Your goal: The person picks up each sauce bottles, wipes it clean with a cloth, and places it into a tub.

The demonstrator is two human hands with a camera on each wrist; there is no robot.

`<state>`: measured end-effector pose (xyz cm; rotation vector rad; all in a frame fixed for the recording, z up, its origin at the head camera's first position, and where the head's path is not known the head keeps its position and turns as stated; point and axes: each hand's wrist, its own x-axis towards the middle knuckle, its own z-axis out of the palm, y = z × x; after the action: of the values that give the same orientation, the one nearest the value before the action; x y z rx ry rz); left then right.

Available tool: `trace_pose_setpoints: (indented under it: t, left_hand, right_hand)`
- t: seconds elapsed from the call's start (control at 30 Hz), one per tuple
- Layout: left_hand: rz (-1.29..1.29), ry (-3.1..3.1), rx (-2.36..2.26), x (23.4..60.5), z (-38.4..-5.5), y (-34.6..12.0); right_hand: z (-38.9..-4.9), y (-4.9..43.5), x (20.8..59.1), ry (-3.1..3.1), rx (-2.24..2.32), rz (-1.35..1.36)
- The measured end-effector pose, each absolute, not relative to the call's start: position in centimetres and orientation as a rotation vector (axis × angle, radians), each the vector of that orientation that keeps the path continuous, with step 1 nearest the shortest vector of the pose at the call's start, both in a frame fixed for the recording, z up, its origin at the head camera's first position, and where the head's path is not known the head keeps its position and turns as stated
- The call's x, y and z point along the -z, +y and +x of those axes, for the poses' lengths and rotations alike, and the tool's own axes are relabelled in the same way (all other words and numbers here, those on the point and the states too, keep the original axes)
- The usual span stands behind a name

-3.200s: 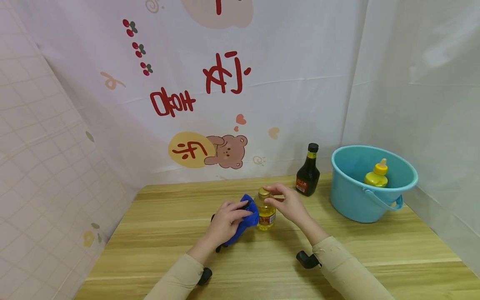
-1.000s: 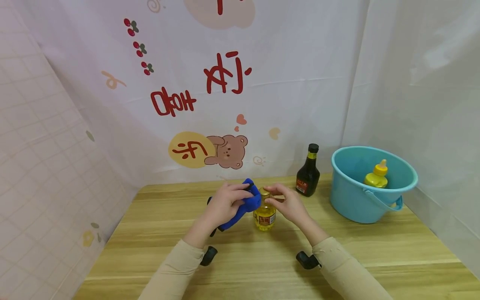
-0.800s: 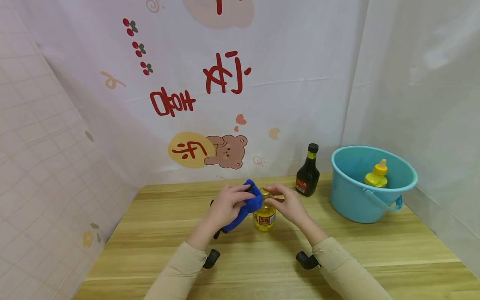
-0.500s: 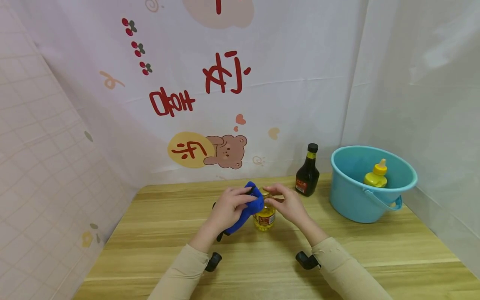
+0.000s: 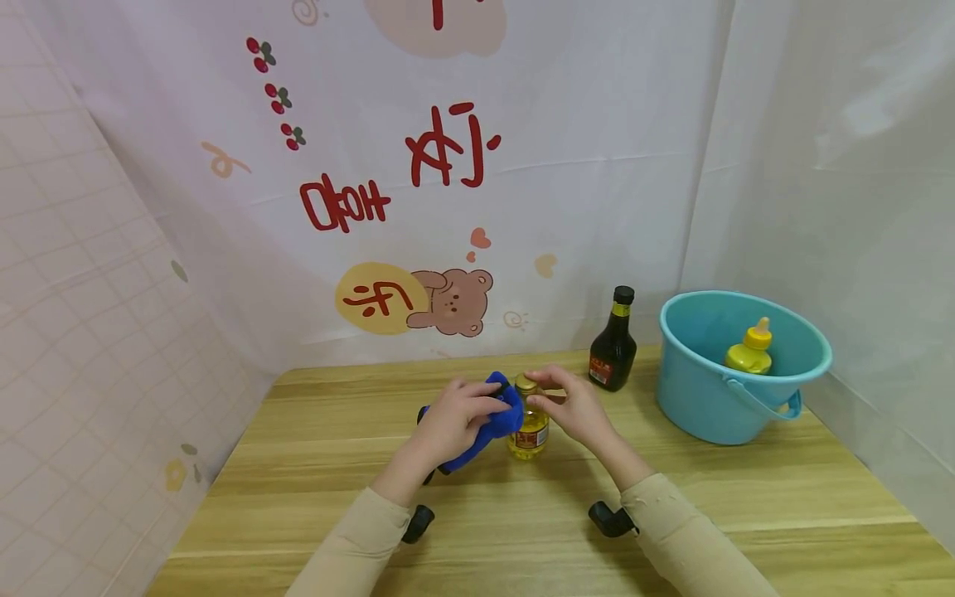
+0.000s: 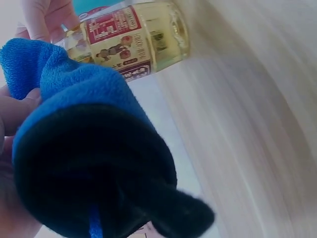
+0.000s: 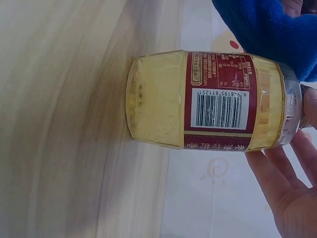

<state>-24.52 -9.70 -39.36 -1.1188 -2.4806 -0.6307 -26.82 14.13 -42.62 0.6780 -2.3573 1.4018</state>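
Note:
My left hand holds a folded blue towel with black edging against the left side of a small cooking oil bottle. The bottle stands upright on the wooden table; yellow oil, a red label and a gold cap show. My right hand pinches the bottle at its neck and cap from the right. In the left wrist view the towel partly covers the bottle's upper part, and its rolled dark edge hangs in front. The right wrist view shows the bottle's barcode label, with the right fingers at the neck.
A dark sauce bottle with a black cap stands behind and to the right. Farther right is a light blue bucket with a yellow squeeze bottle inside. A printed white curtain hangs behind the table.
The left hand and towel rose along the bottle between 3.2 and 1.0 seconds ago, then came slightly down again. The bottle and right hand have stayed in place.

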Motion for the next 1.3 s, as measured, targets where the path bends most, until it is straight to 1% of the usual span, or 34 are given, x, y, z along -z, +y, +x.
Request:
trace_pose_setpoints:
  t: [0.93,1.3]
  left_hand:
    - [-1.125,-2.453,0.722,42.8,-24.7,-10.9]
    - [-1.128,-2.466,0.722,43.4,-24.6,-11.0]
  right_hand:
    - [-26.8,14.2,42.8,-2.358,-1.389,0.68]
    - [-26.9,14.2,42.8,-2.357,-1.379,0.682]
